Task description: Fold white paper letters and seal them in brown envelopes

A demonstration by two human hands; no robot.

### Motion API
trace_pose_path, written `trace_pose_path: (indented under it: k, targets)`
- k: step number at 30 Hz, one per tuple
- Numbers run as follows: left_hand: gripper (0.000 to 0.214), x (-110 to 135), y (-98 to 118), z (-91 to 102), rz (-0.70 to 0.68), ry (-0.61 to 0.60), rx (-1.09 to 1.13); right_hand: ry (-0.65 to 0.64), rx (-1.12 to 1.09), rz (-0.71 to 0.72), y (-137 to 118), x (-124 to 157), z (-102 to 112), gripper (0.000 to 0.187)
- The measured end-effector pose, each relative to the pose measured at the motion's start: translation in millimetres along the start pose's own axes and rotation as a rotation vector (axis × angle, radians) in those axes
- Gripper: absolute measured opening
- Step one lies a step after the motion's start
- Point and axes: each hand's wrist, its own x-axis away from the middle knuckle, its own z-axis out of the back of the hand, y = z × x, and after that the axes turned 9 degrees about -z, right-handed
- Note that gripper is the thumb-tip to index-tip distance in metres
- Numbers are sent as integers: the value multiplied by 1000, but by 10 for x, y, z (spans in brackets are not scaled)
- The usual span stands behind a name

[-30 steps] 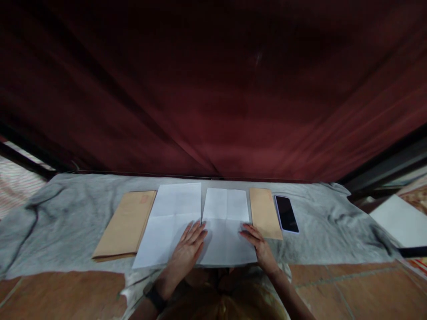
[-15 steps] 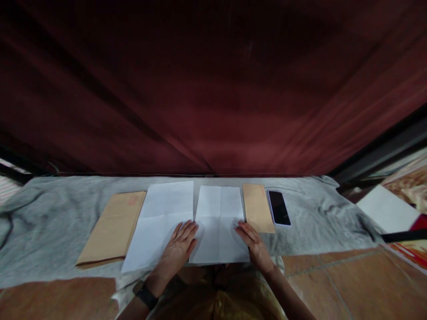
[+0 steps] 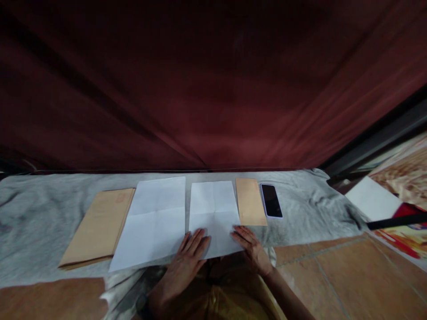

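Observation:
A creased white sheet [image 3: 213,209] lies in the middle of a grey cloth [image 3: 43,209]. My left hand [image 3: 190,255] rests flat with fingers stretched out on the sheet's near left corner. My right hand [image 3: 250,246] lies flat at its near right corner, fingers extended. A larger creased white sheet [image 3: 151,222] lies just to the left, and a big tan envelope [image 3: 96,226] beside that. On the right sit a small tan envelope [image 3: 250,202] and a dark phone [image 3: 271,201].
A dark red curtain [image 3: 213,89] hangs behind the cloth. Reddish floor tiles [image 3: 350,280] show at the near right. White paper [image 3: 372,198] and a dark bar [image 3: 396,221] lie at the far right.
The view has swung right, so everything sits further left in the picture. Both hands have slid back toward me along the middle sheet to its near corners.

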Motion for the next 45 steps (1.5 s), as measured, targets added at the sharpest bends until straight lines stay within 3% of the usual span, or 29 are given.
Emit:
trace_pose_path:
  k: [9, 14, 20, 23, 27, 30, 35, 39, 45]
  targets:
    - [75, -7, -78, 102, -27, -96, 15, -36, 57, 81, 3, 31, 86, 68]
    - [82, -135, -39, 268, -50, -105, 73, -151, 112, 156, -73, -133, 205, 67]
    - [59, -286, -19, 383, -49, -109, 177, -182, 45, 143, -121, -242, 310, 41]
    - [52, -257, -101, 404, -80, -93, 262, -186, -1, 122, -103, -242, 323, 41]
    - [67, -135, -248, 421, -78, -113, 253, -169, -8, 136, -53, -246, 308, 48]
    - [70, -75, -348, 464, -39, -145, 254, -151, -36, 92, -42, -278, 301, 40]
    - [56, -111, -591, 537, -14, -228, 430, -92, -142, -44, -83, -412, 321, 29]
    - [43, -157, -795, 448, 84, -211, 585, -70, -215, -164, -62, -501, 325, 29]
    - [29, -235, -771, 332, 90, -88, 563, -157, -187, 9, 17, -525, 320, 35]
